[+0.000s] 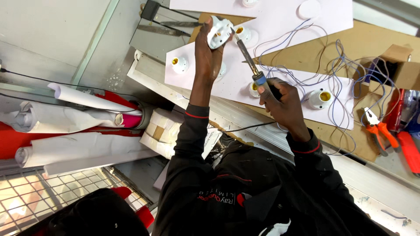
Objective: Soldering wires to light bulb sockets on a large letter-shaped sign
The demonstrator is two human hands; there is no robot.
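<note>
behind the left hand (208, 52), fingers around a half-hidden white lamp holder (218, 31); right hand (282, 102) fingers gripping the soldering iron (249, 59)

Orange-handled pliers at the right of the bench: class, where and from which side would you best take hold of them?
Grip the orange-handled pliers by the two orange handles, coming from the end away from the metal nose. The handles are long, sleeved and spread slightly apart, lying flat on the brown cardboard; the nose is short and bare.
</note>
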